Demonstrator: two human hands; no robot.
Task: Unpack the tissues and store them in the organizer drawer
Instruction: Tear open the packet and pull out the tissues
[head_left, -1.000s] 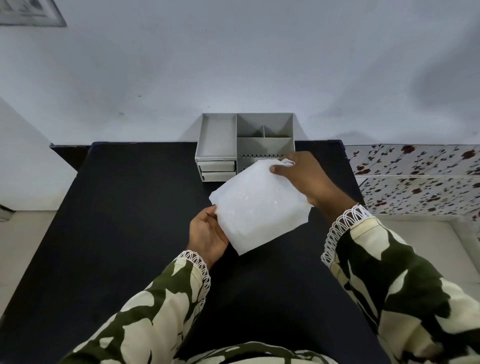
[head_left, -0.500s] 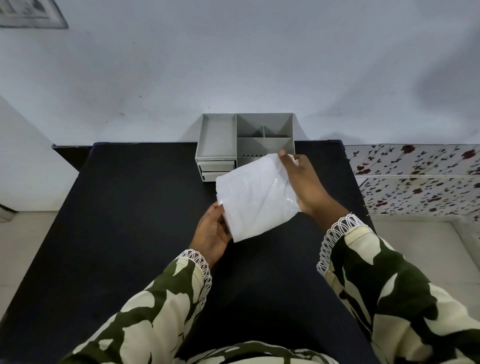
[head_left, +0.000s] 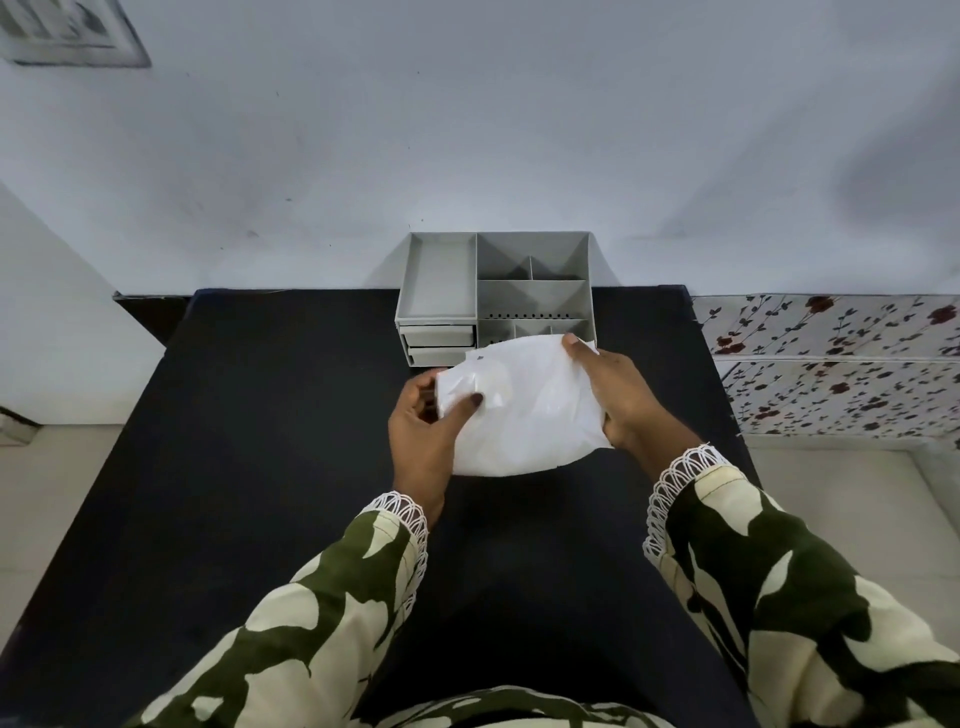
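- Green-and-cream patterned sleeves (head_left: 332, 613) with white lace cuffs fill the bottom of the view; they are my two forearms, reaching forward over a black table (head_left: 249, 467).
- Past the cuffs, my left hand (head_left: 423, 431) grips the left end of a white plastic tissue pack (head_left: 524, 410). My thumb lies across its top face and my fingers curl around the near-left edge, so this hand is closed on the pack.
- My right hand (head_left: 618, 400) grasps the pack's right side, fingers wrapped along the edge and one fingertip reaching its far corner. This hand is closed on the pack too.
- The pack sits between my hands, held just above the table as far as I can judge, with its long side running left to right. The glossy wrapper is crinkled and looks unbroken; I see no loose tissues anywhere.
- Just beyond the pack stands a grey organizer (head_left: 493, 291) at the far edge of the table, against a pale wall (head_left: 467, 130). The pack's far edge overlaps its lower front in my view; I cannot tell whether they touch.
- The organizer has open compartments on top, which look empty, and two small drawers (head_left: 439, 343) stacked at its lower left. Both drawers appear closed.
- Progress, as I judge it: early. The pack is in hand, but opening the wrapper, pulling a drawer out, placing the tissues inside and closing it all remain.
- To the far right is a floral-patterned surface (head_left: 831, 364).
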